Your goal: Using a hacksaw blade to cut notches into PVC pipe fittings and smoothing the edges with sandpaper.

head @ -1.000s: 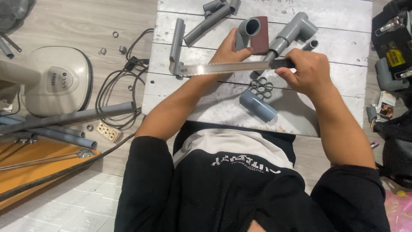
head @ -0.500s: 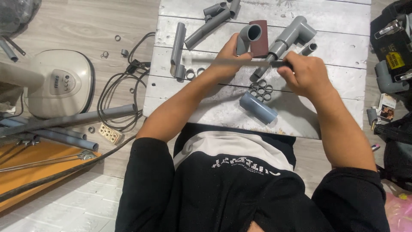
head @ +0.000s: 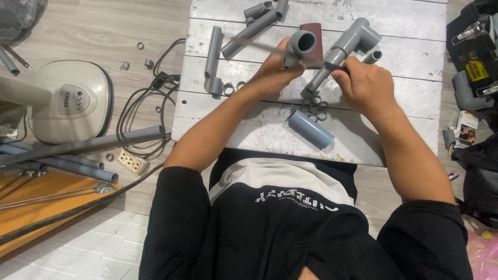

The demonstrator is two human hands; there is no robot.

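The left hand (head: 272,72) grips a grey elbow (head: 300,45) above the white desk (head: 410,26), in front of a maroon block (head: 315,36). The right hand (head: 365,85) clasps a saw (head: 270,45) laid across the elbow. Rings (head: 315,107) and a short pipe (head: 311,129) lie below the elbow.

Your left hand (head: 275,70) grips a grey elbow (head: 300,45), short and curved, its round open mouth facing up at you, raised above the white plank table (head: 415,21) near the middle of its far half. Your right hand (head: 365,85) holds a thin saw blade (head: 270,45), long, flat and blurred, lying level and running left from your fist across the elbow, toward the table's left edge. Whether blade and elbow touch, you cannot tell.
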